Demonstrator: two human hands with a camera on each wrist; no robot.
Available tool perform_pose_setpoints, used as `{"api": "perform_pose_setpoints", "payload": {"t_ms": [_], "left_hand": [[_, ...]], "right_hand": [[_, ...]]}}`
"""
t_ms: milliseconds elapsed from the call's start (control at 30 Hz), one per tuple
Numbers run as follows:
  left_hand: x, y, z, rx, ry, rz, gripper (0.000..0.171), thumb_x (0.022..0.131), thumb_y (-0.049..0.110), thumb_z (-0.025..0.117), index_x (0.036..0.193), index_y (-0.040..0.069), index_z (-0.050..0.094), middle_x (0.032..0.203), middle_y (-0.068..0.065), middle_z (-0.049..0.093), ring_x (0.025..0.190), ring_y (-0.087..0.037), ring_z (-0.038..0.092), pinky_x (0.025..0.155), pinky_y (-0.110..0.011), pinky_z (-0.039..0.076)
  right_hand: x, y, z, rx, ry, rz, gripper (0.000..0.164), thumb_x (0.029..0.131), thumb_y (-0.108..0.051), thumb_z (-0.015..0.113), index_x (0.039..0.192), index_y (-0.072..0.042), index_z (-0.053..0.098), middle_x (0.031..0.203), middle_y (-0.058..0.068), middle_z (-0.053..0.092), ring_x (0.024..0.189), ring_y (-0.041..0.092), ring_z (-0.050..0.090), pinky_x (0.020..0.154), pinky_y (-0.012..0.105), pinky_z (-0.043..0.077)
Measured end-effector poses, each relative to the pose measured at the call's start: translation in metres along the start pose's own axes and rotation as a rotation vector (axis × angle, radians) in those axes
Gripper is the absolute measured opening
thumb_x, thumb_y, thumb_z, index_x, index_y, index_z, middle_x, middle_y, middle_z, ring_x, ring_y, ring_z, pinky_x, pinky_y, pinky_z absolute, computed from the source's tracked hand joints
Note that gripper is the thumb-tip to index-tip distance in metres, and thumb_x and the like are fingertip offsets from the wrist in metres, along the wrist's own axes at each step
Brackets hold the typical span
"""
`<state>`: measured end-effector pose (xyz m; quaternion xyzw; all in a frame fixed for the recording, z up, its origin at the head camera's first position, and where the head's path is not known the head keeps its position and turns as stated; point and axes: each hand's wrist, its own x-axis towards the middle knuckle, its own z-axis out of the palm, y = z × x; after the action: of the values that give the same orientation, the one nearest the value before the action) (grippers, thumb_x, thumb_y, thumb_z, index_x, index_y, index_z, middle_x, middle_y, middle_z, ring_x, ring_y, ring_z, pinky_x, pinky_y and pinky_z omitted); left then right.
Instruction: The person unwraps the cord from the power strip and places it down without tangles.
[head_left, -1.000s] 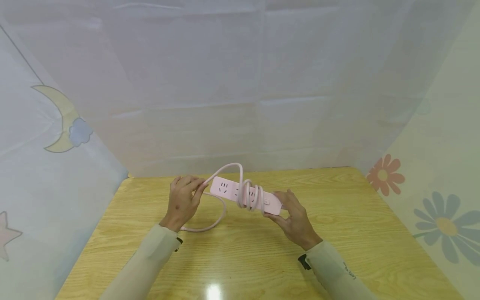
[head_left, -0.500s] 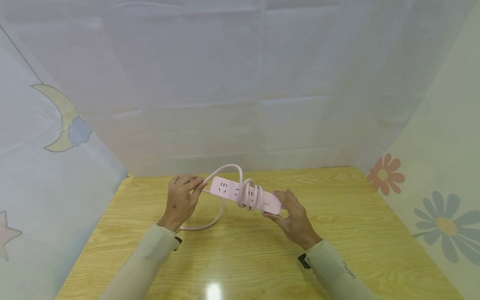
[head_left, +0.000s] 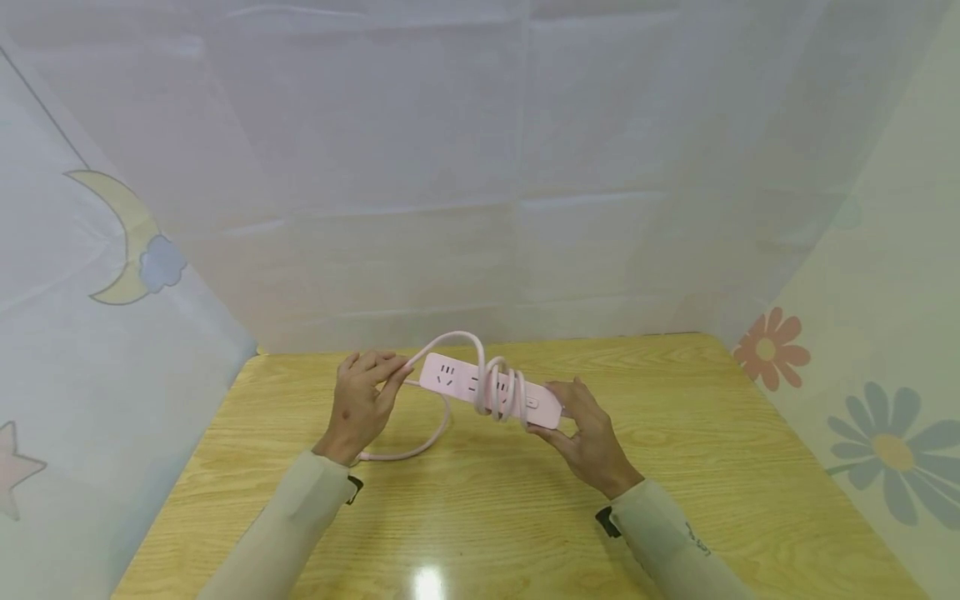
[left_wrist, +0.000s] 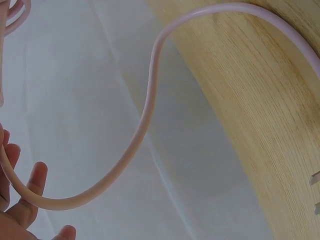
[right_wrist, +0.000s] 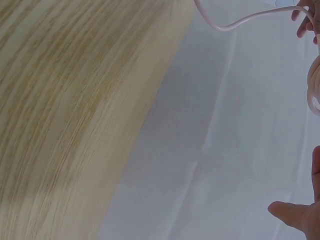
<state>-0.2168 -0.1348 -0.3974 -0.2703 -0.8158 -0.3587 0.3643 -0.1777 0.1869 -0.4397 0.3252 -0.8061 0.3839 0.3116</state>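
In the head view, a pink power strip (head_left: 459, 377) is held tilted over the table, its left end higher. Several turns of its pink cord (head_left: 495, 392) wrap around the strip's middle and right half. My left hand (head_left: 358, 406) pinches the cord just off the strip's left end, and the cord arches up between them. My right hand (head_left: 592, 437) grips the strip's right end between thumb and fingers. The loose cord (left_wrist: 150, 95) sweeps away from my left fingers in the left wrist view. Two metal prongs (left_wrist: 315, 178) show at that view's right edge.
The wooden table (head_left: 480, 517) lies below both hands. A pale cloth wall (head_left: 480, 250) rises behind its far edge. Printed side walls with a moon (head_left: 131, 242) and flowers (head_left: 892, 454) flank it.
My left hand has shifted very slightly left and the cord's arch sits slightly lower. The loose loop moved a little with it. The right hand stays in place.
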Motion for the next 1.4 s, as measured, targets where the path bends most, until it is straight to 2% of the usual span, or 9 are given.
{"api": "perform_pose_setpoints", "payload": {"t_ms": [200, 433, 700, 933, 1100, 1200, 1400], "left_hand": [[-0.001, 0.001, -0.002, -0.020, 0.006, -0.001, 0.008, 0.084, -0.002, 0.077, 0.091, -0.003, 0.077, 0.084, -0.012, 0.070, 0.093, -0.037, 0.068, 0.099, -0.075, 0.031], [-0.002, 0.001, -0.004, -0.046, 0.003, -0.002, 0.008, 0.083, -0.004, 0.077, 0.091, -0.004, 0.076, 0.083, -0.012, 0.069, 0.095, -0.039, 0.067, 0.100, -0.076, 0.030], [-0.005, 0.000, -0.005, -0.072, -0.001, 0.001, 0.010, 0.082, -0.006, 0.077, 0.092, -0.006, 0.075, 0.079, -0.009, 0.065, 0.094, -0.039, 0.067, 0.099, -0.073, 0.032], [-0.007, -0.003, -0.006, -0.077, -0.004, 0.024, 0.011, 0.081, -0.008, 0.077, 0.092, -0.008, 0.075, 0.079, -0.010, 0.063, 0.095, -0.040, 0.067, 0.095, -0.071, 0.035], [-0.008, -0.003, -0.007, -0.091, -0.012, 0.021, 0.012, 0.081, -0.009, 0.076, 0.093, -0.008, 0.075, 0.079, -0.009, 0.062, 0.097, -0.043, 0.066, 0.096, -0.068, 0.035], [-0.009, -0.003, -0.007, -0.093, -0.006, 0.035, 0.014, 0.080, -0.010, 0.077, 0.093, -0.008, 0.075, 0.078, -0.008, 0.061, 0.097, -0.041, 0.067, 0.093, -0.064, 0.039], [-0.011, -0.005, -0.008, -0.100, -0.005, 0.041, 0.016, 0.079, -0.011, 0.077, 0.094, -0.007, 0.075, 0.078, -0.006, 0.059, 0.099, -0.043, 0.066, 0.094, -0.064, 0.039]], "right_hand": [[0.000, 0.002, 0.002, -0.019, 0.024, -0.037, 0.059, 0.093, -0.048, 0.059, 0.125, 0.002, 0.059, 0.114, 0.013, 0.065, 0.096, 0.029, 0.067, 0.104, 0.068, 0.034], [0.000, 0.001, 0.002, -0.009, 0.016, -0.014, 0.057, 0.094, -0.047, 0.058, 0.125, 0.001, 0.059, 0.114, 0.012, 0.065, 0.095, 0.029, 0.068, 0.108, 0.064, 0.032], [0.000, 0.002, 0.003, -0.022, 0.033, -0.043, 0.058, 0.094, -0.047, 0.058, 0.125, 0.002, 0.059, 0.115, 0.012, 0.066, 0.093, 0.029, 0.069, 0.105, 0.066, 0.033], [0.000, 0.001, 0.001, -0.015, -0.001, -0.003, 0.060, 0.094, -0.050, 0.058, 0.124, 0.002, 0.058, 0.115, 0.013, 0.064, 0.097, 0.029, 0.068, 0.113, 0.057, 0.030], [0.000, 0.001, 0.001, -0.012, -0.008, -0.005, 0.060, 0.094, -0.050, 0.057, 0.125, 0.002, 0.058, 0.115, 0.013, 0.064, 0.097, 0.029, 0.068, 0.112, 0.059, 0.030], [0.000, 0.001, 0.001, -0.009, -0.007, -0.007, 0.060, 0.094, -0.050, 0.057, 0.125, 0.002, 0.058, 0.115, 0.012, 0.064, 0.095, 0.029, 0.068, 0.111, 0.061, 0.031], [0.000, 0.001, 0.001, -0.006, -0.011, 0.001, 0.061, 0.094, -0.050, 0.057, 0.125, 0.002, 0.058, 0.116, 0.012, 0.064, 0.094, 0.029, 0.069, 0.111, 0.061, 0.030]]}}
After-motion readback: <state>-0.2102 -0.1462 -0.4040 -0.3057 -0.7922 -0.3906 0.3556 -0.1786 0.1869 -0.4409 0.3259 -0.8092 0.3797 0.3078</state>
